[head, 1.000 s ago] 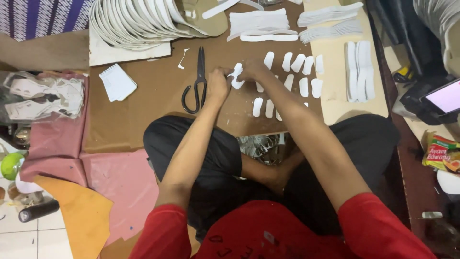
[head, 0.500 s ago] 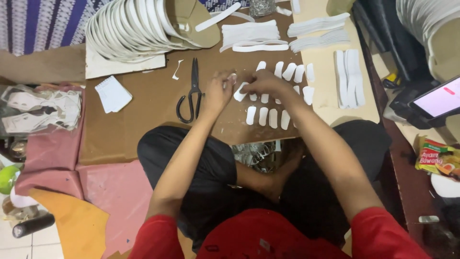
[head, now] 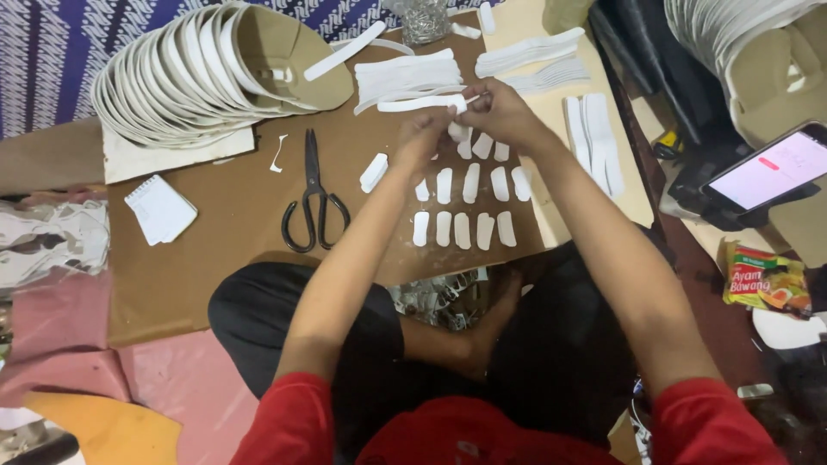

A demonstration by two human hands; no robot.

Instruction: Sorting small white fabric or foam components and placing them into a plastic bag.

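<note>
Both my hands meet above rows of small white rounded strips [head: 465,207] laid on a brown board [head: 224,250]. My left hand [head: 419,138] and my right hand [head: 498,112] pinch a small white piece [head: 458,129] between them, beside a long white strip [head: 413,104]. One loose white strip [head: 373,171] lies left of my left hand. Black scissors [head: 315,200] lie further left on the board.
A fan of white and tan sole-shaped pieces [head: 198,73] is stacked at the back left. Long white strips [head: 405,73] and more white pieces [head: 594,138] lie behind and right. A small white notepad [head: 160,209], a phone [head: 767,172] and a snack packet [head: 762,280] lie nearby.
My hands have lifted off the rows of small strips and moved a little farther away, still pinching a white piece. The camera view has shifted closer.
</note>
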